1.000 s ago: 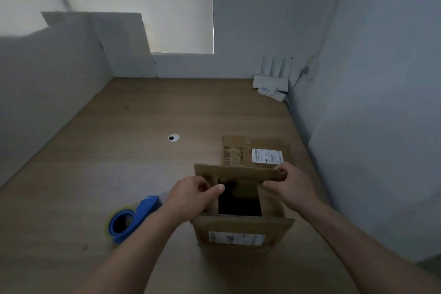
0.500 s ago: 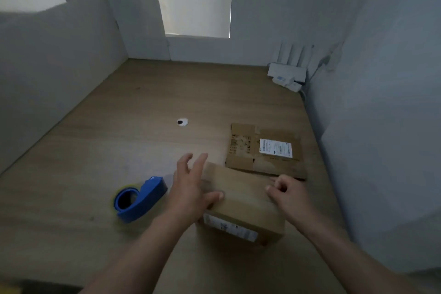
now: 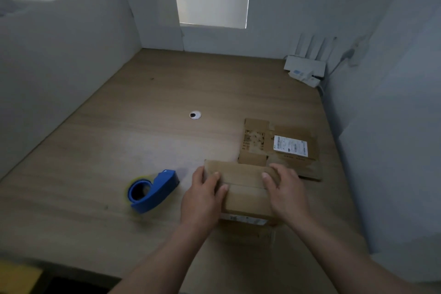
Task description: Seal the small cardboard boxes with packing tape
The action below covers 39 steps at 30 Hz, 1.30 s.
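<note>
A small brown cardboard box point(image 3: 243, 188) stands on the wooden table point(image 3: 119, 150) near its front, its top flaps folded down with a seam running across the middle. My left hand point(image 3: 202, 196) grips its left side, fingers over the top edge. My right hand point(image 3: 286, 193) lies on the right part of the top, fingers pressing the flaps flat. A blue tape dispenser point(image 3: 152, 190) with a roll in it lies on the table just left of the box, untouched.
A flattened cardboard box point(image 3: 274, 148) with a white label lies right behind the small box. A round cable grommet point(image 3: 195, 115) sits mid-table. A white router point(image 3: 305, 67) stands in the far right corner. White walls enclose the table on three sides.
The open box has been closed: its flaps went from standing up to lying flat. Both hands moved from the flap edges onto the closed top and sides.
</note>
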Each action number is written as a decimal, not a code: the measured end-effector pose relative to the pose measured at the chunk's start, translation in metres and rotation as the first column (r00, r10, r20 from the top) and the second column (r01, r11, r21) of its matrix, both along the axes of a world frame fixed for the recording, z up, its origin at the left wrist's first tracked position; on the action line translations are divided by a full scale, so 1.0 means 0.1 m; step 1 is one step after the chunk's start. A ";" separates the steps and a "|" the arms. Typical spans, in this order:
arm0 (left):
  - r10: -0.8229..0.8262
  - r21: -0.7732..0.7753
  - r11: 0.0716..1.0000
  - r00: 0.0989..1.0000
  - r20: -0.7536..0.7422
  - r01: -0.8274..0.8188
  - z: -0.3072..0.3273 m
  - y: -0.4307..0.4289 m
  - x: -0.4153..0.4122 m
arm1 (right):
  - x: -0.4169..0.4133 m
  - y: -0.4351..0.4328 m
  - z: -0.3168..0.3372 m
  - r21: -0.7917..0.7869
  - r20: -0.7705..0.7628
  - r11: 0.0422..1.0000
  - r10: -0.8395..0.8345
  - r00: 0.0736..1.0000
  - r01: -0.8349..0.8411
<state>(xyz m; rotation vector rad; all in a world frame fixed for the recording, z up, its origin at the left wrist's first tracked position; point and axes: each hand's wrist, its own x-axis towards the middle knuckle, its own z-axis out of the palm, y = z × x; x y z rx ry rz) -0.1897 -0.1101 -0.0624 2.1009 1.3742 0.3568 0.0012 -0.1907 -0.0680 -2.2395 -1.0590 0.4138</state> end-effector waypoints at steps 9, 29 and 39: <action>0.044 0.037 0.998 0.998 0.042 -0.045 -0.09 0.04 0.03 | -0.05 -0.06 -0.08 -0.016 -0.040 0.999 0.045 0.998 -0.045; -0.165 -0.102 0.983 0.977 -0.136 0.152 -0.23 0.71 0.32 | 0.29 0.39 -0.39 -0.067 -0.127 0.997 -0.037 0.991 0.029; -0.120 -0.109 0.987 0.993 0.014 0.120 -0.53 0.96 0.22 | 0.19 0.66 -0.43 -0.168 -0.084 0.986 -0.023 0.996 0.009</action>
